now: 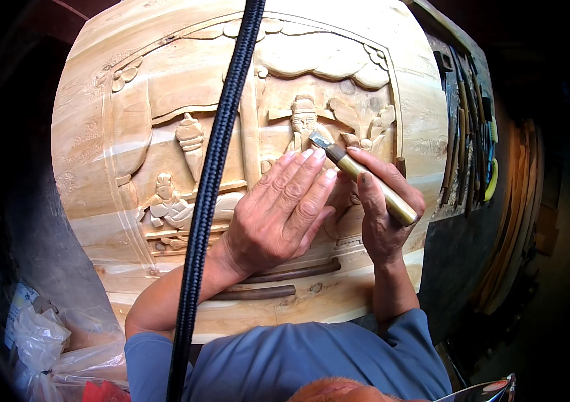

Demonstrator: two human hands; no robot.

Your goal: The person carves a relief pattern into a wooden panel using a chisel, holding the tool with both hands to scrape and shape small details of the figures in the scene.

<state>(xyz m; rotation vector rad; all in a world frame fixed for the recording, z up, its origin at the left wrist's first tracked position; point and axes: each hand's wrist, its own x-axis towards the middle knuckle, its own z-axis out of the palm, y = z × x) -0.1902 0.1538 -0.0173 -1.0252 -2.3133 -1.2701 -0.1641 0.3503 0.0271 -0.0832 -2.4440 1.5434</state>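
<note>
A pale carved wooden relief panel (87, 134) spreads across the bench in front of me. My right hand (389, 214) is closed round the yellowish handle of a carving chisel (371, 175). Its flat metal blade points up and left, at the chest of a carved bearded figure in a winged hat (304, 115). Stretched out over the carving, my left hand (283, 208) lies with its fingers close together and their tips beside the chisel's blade end. The underside of that hand is hidden. Below it are two dark rod-shaped tools (298, 271), partly covered by my left arm.
A black braided cord (215, 161) crosses the view from top to bottom. Several chisels and other hand tools (466, 127) lie in a row at the right. Wooden boards (516, 214) stand farther right. Clear plastic bags (64, 342) sit at the lower left.
</note>
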